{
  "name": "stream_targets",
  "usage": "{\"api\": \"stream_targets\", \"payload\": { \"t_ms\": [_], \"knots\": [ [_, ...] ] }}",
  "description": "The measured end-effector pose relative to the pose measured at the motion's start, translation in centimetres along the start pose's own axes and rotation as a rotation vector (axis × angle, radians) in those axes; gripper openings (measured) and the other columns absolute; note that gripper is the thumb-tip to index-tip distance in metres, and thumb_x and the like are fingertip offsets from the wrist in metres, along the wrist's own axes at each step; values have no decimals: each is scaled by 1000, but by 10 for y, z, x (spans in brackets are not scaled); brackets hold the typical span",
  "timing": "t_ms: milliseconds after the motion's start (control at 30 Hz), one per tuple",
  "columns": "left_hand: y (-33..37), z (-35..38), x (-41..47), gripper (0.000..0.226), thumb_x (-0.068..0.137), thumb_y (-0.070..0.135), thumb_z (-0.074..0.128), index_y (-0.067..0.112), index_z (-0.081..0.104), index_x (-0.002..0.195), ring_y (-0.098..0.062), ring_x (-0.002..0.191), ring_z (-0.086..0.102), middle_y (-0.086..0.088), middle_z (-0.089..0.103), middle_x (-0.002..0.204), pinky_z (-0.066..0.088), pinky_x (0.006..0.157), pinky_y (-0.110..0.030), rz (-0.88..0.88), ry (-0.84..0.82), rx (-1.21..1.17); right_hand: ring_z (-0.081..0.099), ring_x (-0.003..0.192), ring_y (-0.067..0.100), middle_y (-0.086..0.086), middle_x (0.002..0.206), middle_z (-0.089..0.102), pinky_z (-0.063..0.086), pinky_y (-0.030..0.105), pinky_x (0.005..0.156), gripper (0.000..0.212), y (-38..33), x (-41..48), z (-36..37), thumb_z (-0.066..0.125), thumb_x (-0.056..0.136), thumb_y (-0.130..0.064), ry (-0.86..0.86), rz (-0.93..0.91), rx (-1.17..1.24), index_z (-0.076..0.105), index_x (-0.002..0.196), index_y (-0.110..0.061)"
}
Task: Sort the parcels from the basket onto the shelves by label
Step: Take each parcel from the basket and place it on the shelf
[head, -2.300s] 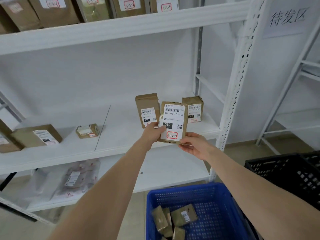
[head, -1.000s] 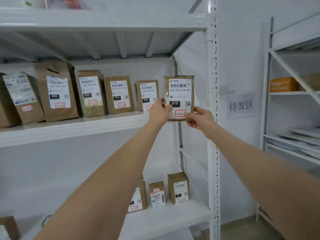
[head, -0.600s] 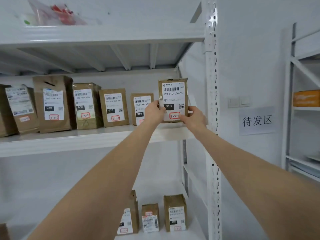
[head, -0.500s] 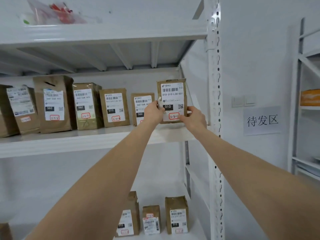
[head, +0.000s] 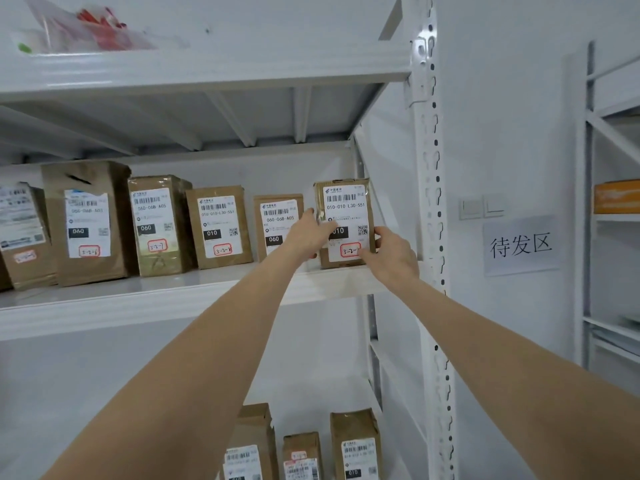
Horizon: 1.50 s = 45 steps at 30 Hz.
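Note:
A brown parcel (head: 346, 209) with a white label reading 010 stands upright at the right end of the middle shelf (head: 145, 299). My left hand (head: 308, 233) grips its left edge. My right hand (head: 391, 254) holds its lower right corner, thumb on the label. Its base appears to rest on the shelf board. To its left stands a row of several brown labelled parcels, the nearest marked 060 (head: 277, 223). The basket is out of view.
A white perforated upright (head: 433, 237) rises just right of the parcel. The top shelf (head: 207, 69) carries a clear bag with red contents (head: 90, 29). Three small parcels (head: 353, 445) stand on the shelf below. A paper sign (head: 519, 244) hangs on the wall; another rack stands at right.
Both hands lifted the parcel from the lower shelf level up to the middle shelf and moved it down and back until it stands at the row's right end.

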<state>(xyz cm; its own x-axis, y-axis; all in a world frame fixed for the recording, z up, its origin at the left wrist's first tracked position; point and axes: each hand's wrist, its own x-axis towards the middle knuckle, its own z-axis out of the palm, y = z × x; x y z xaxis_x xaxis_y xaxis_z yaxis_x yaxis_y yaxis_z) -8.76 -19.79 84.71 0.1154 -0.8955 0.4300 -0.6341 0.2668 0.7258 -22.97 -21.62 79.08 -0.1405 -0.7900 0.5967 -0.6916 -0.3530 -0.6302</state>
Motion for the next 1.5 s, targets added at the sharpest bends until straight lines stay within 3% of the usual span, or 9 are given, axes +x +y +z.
{"api": "stream_targets", "payload": {
  "t_ms": [100, 167, 267, 333, 500, 667, 1167, 1367, 1500],
  "knots": [
    [9, -2, 2, 73, 93, 27, 58, 14, 14, 150, -22, 112, 55, -11, 47, 139, 42, 79, -26, 133, 128, 20, 60, 104, 25, 0, 119, 63, 48, 36, 86, 41, -2, -1, 1, 60, 90, -31, 11, 5, -19, 50, 129, -23],
    [18, -7, 7, 84, 89, 26, 63, 19, 8, 151, -22, 117, 51, -11, 35, 146, 42, 83, -27, 247, 213, 104, 60, 108, 26, 1, 121, 62, 47, 37, 88, 43, -4, -1, 0, 60, 91, -32, 18, 16, -33, 48, 131, -22],
    [27, -14, 16, 85, 84, 32, 68, 22, 17, 151, -25, 130, 40, -8, 33, 148, 39, 103, -38, 388, 221, 441, 58, 111, 27, 2, 125, 59, 46, 36, 88, 46, -4, -3, -1, 59, 92, -32, 21, 22, -58, 44, 135, -20],
    [30, -14, 20, 79, 83, 34, 69, 20, 26, 148, -23, 133, 33, -5, 38, 145, 34, 108, -39, 463, 213, 665, 57, 111, 27, 2, 128, 55, 45, 34, 85, 49, -6, -5, -2, 58, 93, -31, 38, 1, -84, 42, 137, -20],
    [33, -11, 20, 78, 78, 35, 74, 15, 34, 142, -21, 132, 32, -3, 42, 139, 40, 101, -37, 514, 243, 843, 56, 110, 27, 4, 139, 40, 47, 37, 84, 54, -9, -10, 5, 53, 94, -17, 77, -151, -163, 32, 144, -18],
    [37, -6, 20, 78, 74, 33, 79, 9, 36, 134, -23, 125, 37, -7, 44, 133, 44, 93, -35, 503, 241, 1030, 55, 110, 29, 6, 145, 34, 47, 37, 85, 55, -11, -16, 13, 48, 95, -13, 74, -177, -267, 27, 146, -14],
    [18, 5, 45, 75, 75, 20, 78, 6, 34, 133, -23, 127, 38, -8, 44, 135, 44, 92, -34, 515, 272, 988, 55, 109, 33, 12, 141, 32, 42, 38, 85, 44, -23, 3, 25, 38, 96, -9, -97, -115, -364, 31, 138, -3],
    [10, 10, 62, 78, 74, 19, 79, 6, 33, 135, -23, 128, 36, -9, 42, 136, 43, 95, -34, 515, 267, 972, 47, 125, 33, 17, 152, 19, 40, 38, 99, 55, -28, 19, 33, 39, 97, -14, -166, -80, -402, 20, 147, 1],
    [5, 12, 74, 78, 73, 19, 80, 6, 33, 134, -23, 128, 36, -9, 42, 135, 42, 96, -33, 508, 266, 969, 47, 124, 33, 15, 146, 28, 41, 40, 98, 52, -29, 28, 38, 41, 96, -15, -177, -65, -398, 26, 143, 0]
  ]
}}
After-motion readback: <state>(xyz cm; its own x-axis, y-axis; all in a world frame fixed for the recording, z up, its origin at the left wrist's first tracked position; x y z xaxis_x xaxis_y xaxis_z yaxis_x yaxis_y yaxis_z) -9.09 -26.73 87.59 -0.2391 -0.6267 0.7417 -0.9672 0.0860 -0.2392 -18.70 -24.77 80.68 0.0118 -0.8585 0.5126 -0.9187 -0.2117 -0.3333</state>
